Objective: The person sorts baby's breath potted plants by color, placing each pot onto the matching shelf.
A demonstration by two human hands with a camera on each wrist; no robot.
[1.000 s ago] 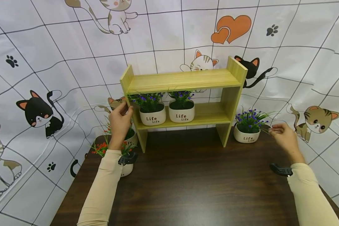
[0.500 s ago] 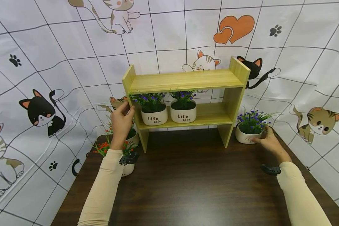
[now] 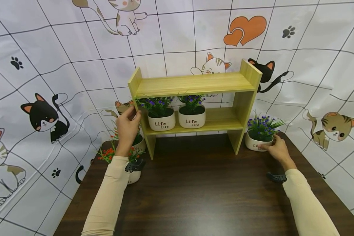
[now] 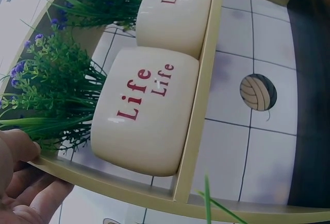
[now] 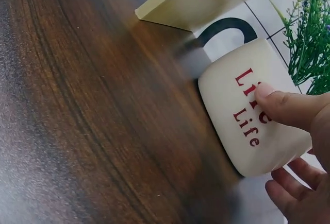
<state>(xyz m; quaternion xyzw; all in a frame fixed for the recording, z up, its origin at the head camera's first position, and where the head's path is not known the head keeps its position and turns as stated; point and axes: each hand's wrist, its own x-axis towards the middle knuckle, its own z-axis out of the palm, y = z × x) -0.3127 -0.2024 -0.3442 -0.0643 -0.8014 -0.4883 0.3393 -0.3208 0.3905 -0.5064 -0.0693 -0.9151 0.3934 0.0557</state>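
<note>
A two-tier wooden shelf (image 3: 194,84) stands at the back of the table. My left hand (image 3: 127,129) grips its left side panel, thumb on the inner side and fingers outside in the left wrist view. Two white pots with purple flowers sit on the lower board: the left pot (image 3: 161,120) and the right pot (image 3: 191,117). Right of the shelf, a third purple-flowered pot (image 3: 253,144) rests on the table. My right hand (image 3: 278,150) holds it, the thumb (image 5: 289,105) across the "Life" lettering and the other fingers round its side, partly hidden.
Two red-flowered pots stand left of the shelf, a rear pot (image 3: 140,146) and a front pot (image 3: 134,177), partly behind my left forearm. The dark wood table (image 3: 200,190) ends at a cat-patterned wall covering (image 3: 177,39).
My right hand has moved left and inward from beside the right-hand flower pot and taken hold of it. The pot is slightly shifted or tilted. My left hand stays on the shelf.
</note>
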